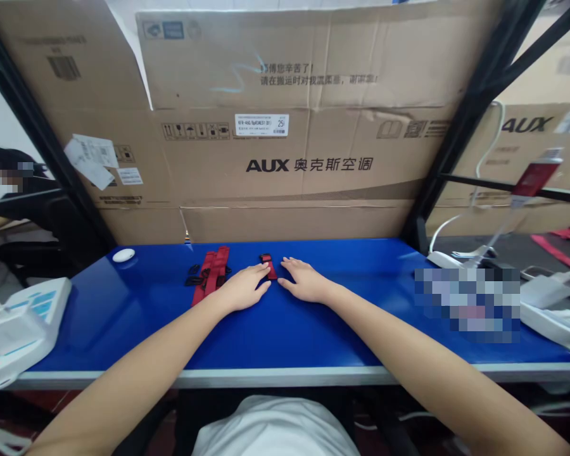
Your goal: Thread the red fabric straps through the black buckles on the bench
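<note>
On the blue table [285,342], my left hand [245,288] lies palm down with its fingers spread; its fingertips reach a small red strap piece with a black buckle [272,270]. My right hand [306,280] rests flat on the surface just right of that piece, fingers apart and holding nothing. Left of my left hand lies a bundle of red straps [213,269] with black buckles, partly hidden behind that hand and forearm. Small black buckle parts [193,280] sit at the bundle's left side.
A white power strip with plugs [23,329] is at the left edge. A round white object [123,255] lies at the back left. Cables and chargers [546,304] crowd the right side. Cardboard [285,183] stands behind the table. A person [23,183] sits at far left.
</note>
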Demonstrator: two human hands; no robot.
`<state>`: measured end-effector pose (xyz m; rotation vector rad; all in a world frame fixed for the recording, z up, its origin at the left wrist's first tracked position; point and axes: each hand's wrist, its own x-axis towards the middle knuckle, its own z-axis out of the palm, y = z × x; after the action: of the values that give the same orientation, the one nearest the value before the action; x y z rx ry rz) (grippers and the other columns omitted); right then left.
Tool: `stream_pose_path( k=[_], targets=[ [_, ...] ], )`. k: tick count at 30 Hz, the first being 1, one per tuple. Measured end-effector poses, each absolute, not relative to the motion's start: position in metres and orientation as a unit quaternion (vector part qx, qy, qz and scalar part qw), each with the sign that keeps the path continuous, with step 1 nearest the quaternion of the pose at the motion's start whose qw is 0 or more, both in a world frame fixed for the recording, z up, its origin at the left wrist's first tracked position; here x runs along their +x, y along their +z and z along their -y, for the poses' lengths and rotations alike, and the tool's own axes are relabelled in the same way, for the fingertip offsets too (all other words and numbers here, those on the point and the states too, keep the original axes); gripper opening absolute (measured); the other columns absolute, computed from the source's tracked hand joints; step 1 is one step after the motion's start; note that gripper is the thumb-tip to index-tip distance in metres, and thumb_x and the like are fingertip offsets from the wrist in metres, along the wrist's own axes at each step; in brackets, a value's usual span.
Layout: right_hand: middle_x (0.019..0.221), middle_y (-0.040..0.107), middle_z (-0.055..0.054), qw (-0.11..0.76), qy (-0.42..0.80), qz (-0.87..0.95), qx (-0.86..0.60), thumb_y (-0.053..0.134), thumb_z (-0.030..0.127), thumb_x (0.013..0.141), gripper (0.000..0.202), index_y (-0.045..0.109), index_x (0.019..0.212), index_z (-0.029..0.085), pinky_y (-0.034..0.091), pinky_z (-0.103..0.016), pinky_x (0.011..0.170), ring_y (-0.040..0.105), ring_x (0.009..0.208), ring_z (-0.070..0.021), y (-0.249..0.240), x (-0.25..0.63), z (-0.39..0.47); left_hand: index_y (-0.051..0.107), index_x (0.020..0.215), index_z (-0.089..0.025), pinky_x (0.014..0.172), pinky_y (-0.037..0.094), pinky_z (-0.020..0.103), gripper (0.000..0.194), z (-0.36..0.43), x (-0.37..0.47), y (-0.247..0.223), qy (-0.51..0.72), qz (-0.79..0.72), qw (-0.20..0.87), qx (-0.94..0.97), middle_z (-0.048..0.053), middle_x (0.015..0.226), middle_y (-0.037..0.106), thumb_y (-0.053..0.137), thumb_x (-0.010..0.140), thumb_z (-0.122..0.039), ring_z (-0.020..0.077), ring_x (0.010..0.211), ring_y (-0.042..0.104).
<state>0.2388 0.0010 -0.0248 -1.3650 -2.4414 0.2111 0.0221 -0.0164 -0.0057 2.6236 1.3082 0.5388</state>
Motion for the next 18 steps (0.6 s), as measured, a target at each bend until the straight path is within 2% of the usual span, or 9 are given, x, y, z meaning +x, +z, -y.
stream_pose_path(
  k=[3, 5, 11, 18],
  targets=[
    [0.154, 0.027, -0.017, 0.155, 0.083, 0.859, -0.481, 0.033, 0.071, 0.086, 0.087, 0.033, 0.148, 0.011, 0.015, -0.046, 0.117, 0.02, 0.145, -0.0323, -0.024, 0.238, 0.001, 0.051, 0.136, -0.018, 0.115, 0.025, 0.045, 0.053, 0.013, 0.019, -0.005, 0.178, -0.439, 0.095, 0.875, 0.012, 0.146, 0.043, 0.048, 0.089, -0.043, 0.0278, 0.137, 0.038],
    [0.156, 0.024, -0.017, 0.15, 0.083, 0.859, -0.483, 0.03, 0.077, 0.083, 0.093, 0.031, 0.149, 0.011, 0.013, -0.046, 0.117, 0.018, 0.145, -0.033, -0.023, 0.236, 0.002, 0.049, 0.138, -0.018, 0.116, 0.023, 0.046, 0.055, 0.011, 0.018, -0.006, 0.174, -0.436, 0.097, 0.878, 0.012, 0.147, 0.042, 0.047, 0.09, -0.045, 0.0277, 0.139, 0.035],
    [0.156, 0.022, -0.018, 0.154, 0.076, 0.854, -0.49, 0.027, 0.078, 0.083, 0.095, 0.03, 0.149, 0.01, 0.014, -0.045, 0.117, 0.018, 0.145, -0.0328, -0.021, 0.231, 0.001, 0.043, 0.141, -0.012, 0.116, 0.022, 0.044, 0.066, 0.008, 0.016, -0.014, 0.193, -0.474, 0.087, 0.855, 0.018, 0.152, 0.031, 0.048, 0.088, -0.052, 0.0301, 0.142, 0.028],
    [0.154, 0.026, -0.02, 0.157, 0.076, 0.858, -0.484, 0.029, 0.075, 0.085, 0.092, 0.033, 0.147, 0.008, 0.017, -0.046, 0.117, 0.021, 0.144, -0.0328, -0.021, 0.229, 0.001, 0.046, 0.138, -0.01, 0.115, 0.02, 0.044, 0.07, 0.006, 0.016, -0.02, 0.182, -0.512, 0.078, 0.836, 0.02, 0.151, 0.031, 0.047, 0.087, -0.057, 0.0318, 0.142, 0.026]
  ],
)
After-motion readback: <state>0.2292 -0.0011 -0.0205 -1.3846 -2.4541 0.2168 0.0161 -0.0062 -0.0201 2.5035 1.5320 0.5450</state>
